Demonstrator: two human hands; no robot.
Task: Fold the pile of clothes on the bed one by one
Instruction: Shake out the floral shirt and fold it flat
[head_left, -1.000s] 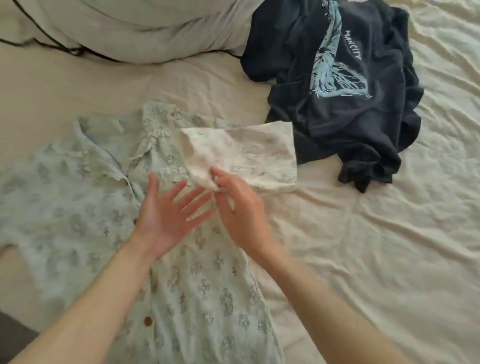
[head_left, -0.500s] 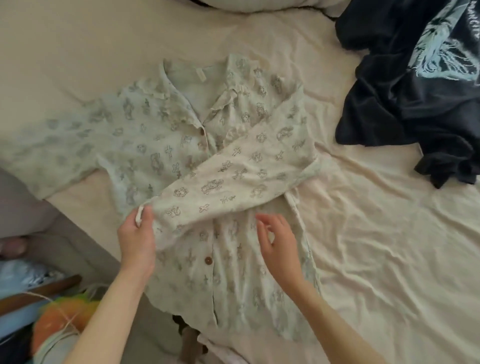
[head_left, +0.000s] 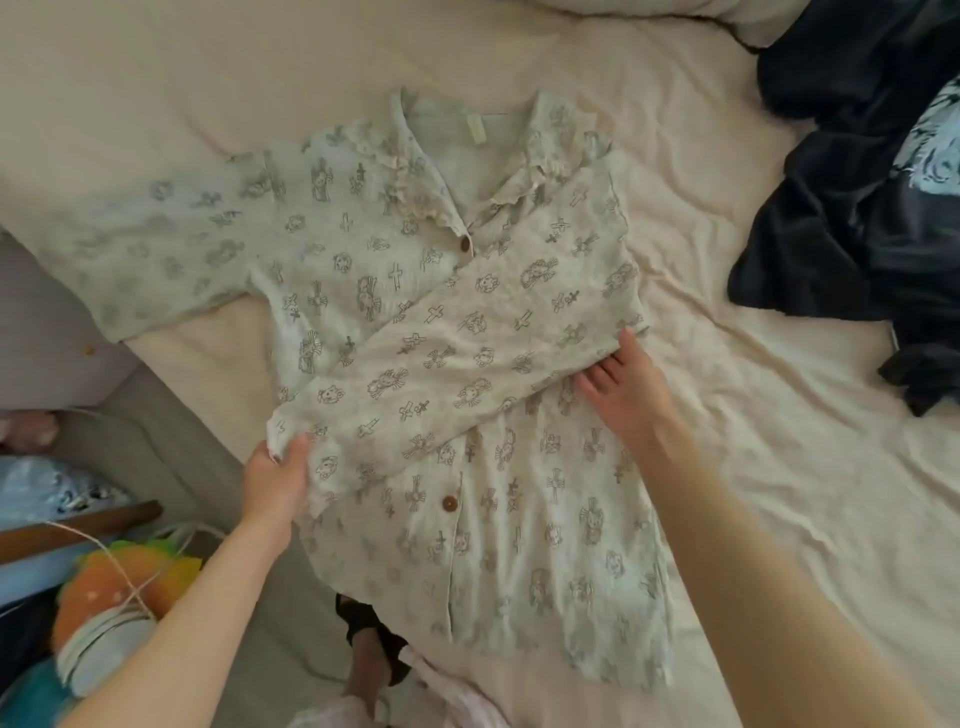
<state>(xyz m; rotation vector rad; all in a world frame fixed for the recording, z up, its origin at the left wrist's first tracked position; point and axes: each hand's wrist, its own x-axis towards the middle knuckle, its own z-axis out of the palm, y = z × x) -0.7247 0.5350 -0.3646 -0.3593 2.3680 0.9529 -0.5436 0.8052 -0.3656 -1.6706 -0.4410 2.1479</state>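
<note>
Bed (head_left: 753, 441), cream sheet, soft and wrinkled, takes up most of the view. Printed shirt (head_left: 467, 415) lies flat on it, front up, collar away from the person, hem toward the near edge. Thin crinkly pale fabric, small cross and figure print, brown round buttons down the placket.

Progress, judged: early in this shirt. One sleeve (head_left: 457, 353) is folded diagonally across the chest; other sleeve (head_left: 171, 249) is spread out flat toward the bed edge, not yet folded. Sides and the bottom-up fold are also left. Dark shirt (head_left: 852, 208), navy with light blue graphic, sits crumpled at far right, unfolded, so at least one more garment waits.

Left hand (head_left: 275, 478) pinches the cuff end of the folded sleeve, fingers (head_left: 298, 452) curled on the cloth. Right hand (head_left: 623, 389) rests where the folded sleeve meets the shirt's side, fingers straight and slightly spread, palm partly turned up, holding nothing.

Clutter beside the bed at lower left, including something orange and green, blurred.
</note>
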